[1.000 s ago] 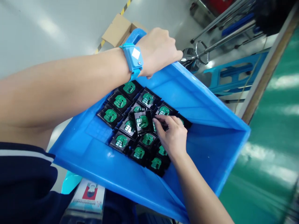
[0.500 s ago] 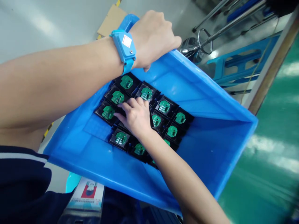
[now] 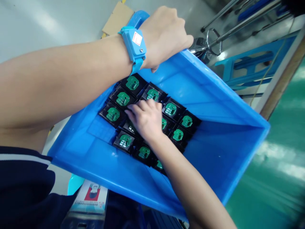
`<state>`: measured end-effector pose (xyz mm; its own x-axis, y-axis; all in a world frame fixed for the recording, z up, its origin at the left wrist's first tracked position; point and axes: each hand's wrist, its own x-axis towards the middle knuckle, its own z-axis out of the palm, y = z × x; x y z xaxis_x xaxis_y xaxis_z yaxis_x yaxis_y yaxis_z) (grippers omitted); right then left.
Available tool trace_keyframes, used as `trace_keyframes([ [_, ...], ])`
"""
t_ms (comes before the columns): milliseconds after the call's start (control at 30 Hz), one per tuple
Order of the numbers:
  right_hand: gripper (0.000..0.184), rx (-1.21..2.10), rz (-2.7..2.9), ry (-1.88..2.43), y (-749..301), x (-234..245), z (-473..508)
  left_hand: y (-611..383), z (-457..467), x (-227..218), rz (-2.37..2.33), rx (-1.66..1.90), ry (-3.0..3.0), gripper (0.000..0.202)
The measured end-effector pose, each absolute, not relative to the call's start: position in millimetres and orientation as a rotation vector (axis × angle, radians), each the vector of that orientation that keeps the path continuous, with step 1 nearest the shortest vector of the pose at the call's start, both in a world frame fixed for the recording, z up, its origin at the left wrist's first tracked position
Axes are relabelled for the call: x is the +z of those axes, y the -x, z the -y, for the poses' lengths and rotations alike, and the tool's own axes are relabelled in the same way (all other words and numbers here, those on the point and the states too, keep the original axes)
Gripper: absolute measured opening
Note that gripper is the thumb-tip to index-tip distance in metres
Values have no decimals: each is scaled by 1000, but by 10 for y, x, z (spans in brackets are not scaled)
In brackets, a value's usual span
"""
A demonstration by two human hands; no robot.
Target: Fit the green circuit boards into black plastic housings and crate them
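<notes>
My left hand (image 3: 164,36), with a blue wrist strap (image 3: 133,47) on the wrist, is closed over the far rim of a tilted blue plastic bin (image 3: 214,149). Inside the bin lie several black square parts with green circuit boards (image 3: 113,114), packed in rows on its floor. My right hand (image 3: 145,116) reaches into the bin and rests on the middle of these parts, fingers curled and pressed down on them; whether it grips one is hidden.
A green floor (image 3: 281,171) runs along the right. Beyond the bin are a cardboard box (image 3: 118,17), metal rods (image 3: 238,19) and a blue plastic stool (image 3: 247,70). A card with a red picture (image 3: 91,194) lies below the bin's near edge.
My right hand moved left across the parts from the right side of the stack to its middle. The loose part that sat tilted on top is no longer seen. The bin shifted slightly.
</notes>
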<state>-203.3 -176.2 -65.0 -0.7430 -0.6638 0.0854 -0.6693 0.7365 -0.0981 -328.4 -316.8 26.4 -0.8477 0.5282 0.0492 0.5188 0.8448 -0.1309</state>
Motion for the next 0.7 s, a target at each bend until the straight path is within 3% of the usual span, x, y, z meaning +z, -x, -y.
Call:
trace_keyframes([
  [233,23,385,3101,-652,2033,-506,856,3287,3172,281,2944,183,847,67],
  [433,25,501,3331,-394,1885,-600,868,3300,3177,259,2933,187,827,75],
  [600,22,649,3153,-468,1812,-493,936,3323,3192,239,2915,166,847,72],
  [700,21,779,3077,-727,1678,-379,1144,3329,3202,236,2910,153,865,69],
])
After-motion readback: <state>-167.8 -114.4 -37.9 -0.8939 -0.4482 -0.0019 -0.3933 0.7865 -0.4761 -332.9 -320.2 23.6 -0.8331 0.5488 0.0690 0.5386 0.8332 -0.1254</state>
